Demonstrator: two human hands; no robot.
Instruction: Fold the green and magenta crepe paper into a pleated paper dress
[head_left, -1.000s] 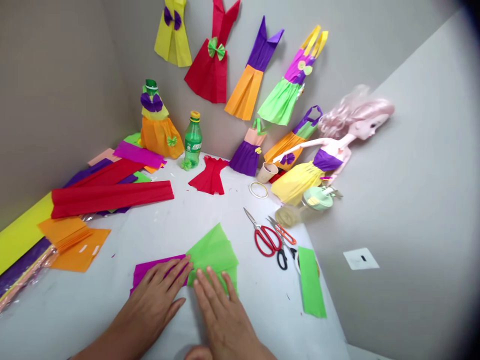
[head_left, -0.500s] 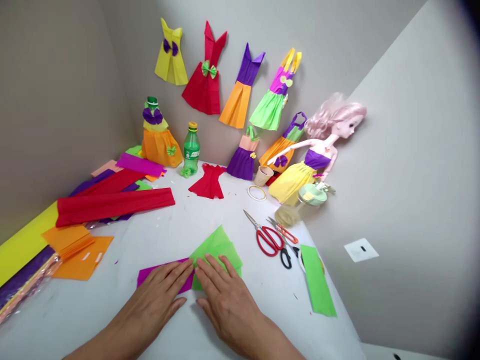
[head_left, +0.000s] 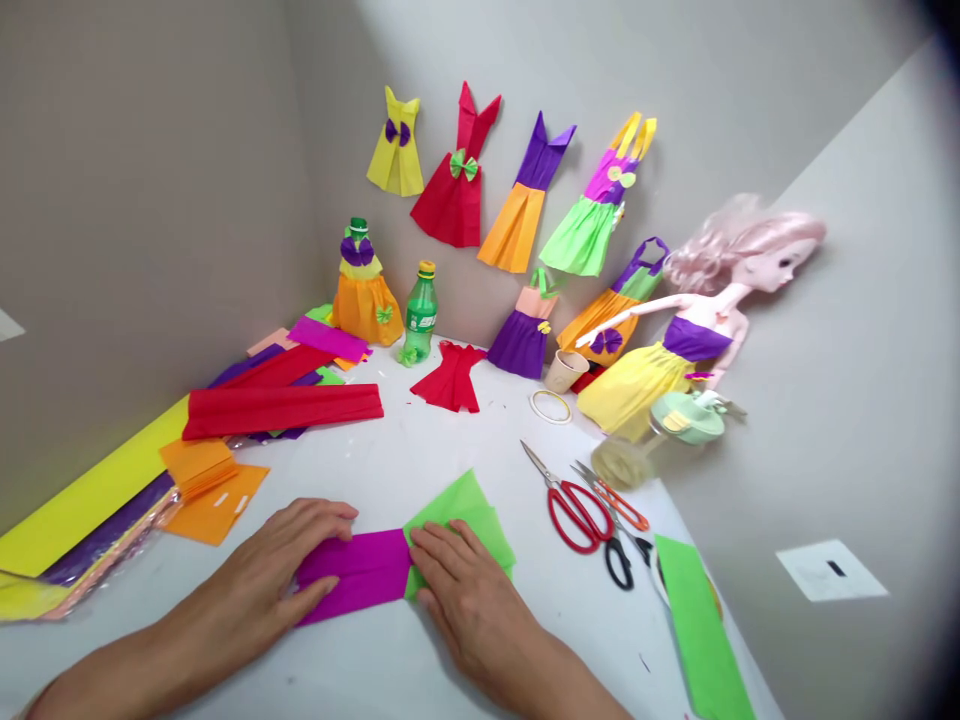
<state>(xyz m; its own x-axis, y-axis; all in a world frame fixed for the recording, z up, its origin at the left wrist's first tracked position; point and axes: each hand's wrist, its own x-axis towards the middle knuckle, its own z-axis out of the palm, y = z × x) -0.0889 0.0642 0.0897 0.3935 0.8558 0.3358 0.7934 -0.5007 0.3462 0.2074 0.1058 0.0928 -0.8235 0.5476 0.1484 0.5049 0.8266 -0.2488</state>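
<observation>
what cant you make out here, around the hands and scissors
Head view:
Magenta crepe paper: partly under the left hand.
Its join with the green crepe paper: under the right hand.
Curved white item: mostly under the green strip, which the bottom edge cuts off.
Bottle label: too small to read.

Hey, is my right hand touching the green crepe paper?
Touching: the head view shows the right hand lying on the green crepe paper, its fingers resting across the paper's lower part.
</observation>
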